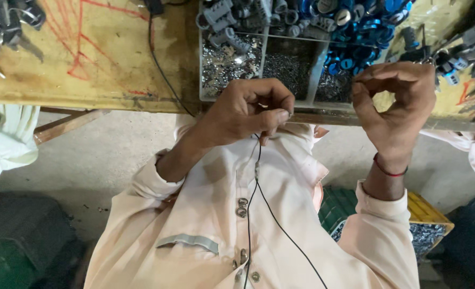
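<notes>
left hand pinches the black wire at its top; wire hangs toward 6 o'clock over the shirt. right hand at 3 o'clock of it, fingers curled in a ring, off the wire. tray at 12.

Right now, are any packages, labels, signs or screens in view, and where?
No labels, signs or screens show.
Divided tray: on the bench ahead of both hands, pale rectangular walls, silver bits, grey and blue parts inside.
Yellow crate: on the floor beside the right forearm, boxy, small metal pieces inside.
</notes>
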A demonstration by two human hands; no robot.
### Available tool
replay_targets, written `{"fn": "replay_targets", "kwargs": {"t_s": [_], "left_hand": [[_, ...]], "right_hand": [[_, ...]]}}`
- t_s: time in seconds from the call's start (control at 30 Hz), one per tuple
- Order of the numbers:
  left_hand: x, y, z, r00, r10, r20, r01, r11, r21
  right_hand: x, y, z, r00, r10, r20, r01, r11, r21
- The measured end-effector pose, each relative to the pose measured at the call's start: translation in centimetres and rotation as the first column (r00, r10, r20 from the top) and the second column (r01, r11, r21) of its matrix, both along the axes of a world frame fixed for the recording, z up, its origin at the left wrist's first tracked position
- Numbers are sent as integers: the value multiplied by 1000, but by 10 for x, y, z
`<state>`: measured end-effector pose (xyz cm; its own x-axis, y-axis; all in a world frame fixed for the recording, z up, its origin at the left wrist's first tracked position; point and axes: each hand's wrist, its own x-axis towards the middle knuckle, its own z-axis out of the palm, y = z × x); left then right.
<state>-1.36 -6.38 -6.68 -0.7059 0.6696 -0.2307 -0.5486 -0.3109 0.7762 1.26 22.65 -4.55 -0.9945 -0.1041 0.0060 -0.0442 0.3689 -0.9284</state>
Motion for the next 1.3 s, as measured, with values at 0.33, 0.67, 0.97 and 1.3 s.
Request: {"fn": "replay_targets", "kwargs": {"t_s": [0.33, 0.67, 0.97, 1.3], "left_hand": [[1, -2, 0, 1000, 12, 18, -13, 999, 52], [0, -12, 1, 996, 82, 41, -85, 994, 64], [-8, -9, 2, 996, 20, 84, -24, 999, 45], [-8, -9, -5, 1000, 1, 13, -2, 997, 71]], "right_hand": [[-6, -13, 20, 999, -35, 14, 33, 990, 137], [-2, -40, 9, 976, 141, -167, -79, 940, 331], [2, 50, 56, 995, -17, -96, 70, 815, 575], [-32, -20, 54, 960, 250, -128, -71, 658, 750]]}}
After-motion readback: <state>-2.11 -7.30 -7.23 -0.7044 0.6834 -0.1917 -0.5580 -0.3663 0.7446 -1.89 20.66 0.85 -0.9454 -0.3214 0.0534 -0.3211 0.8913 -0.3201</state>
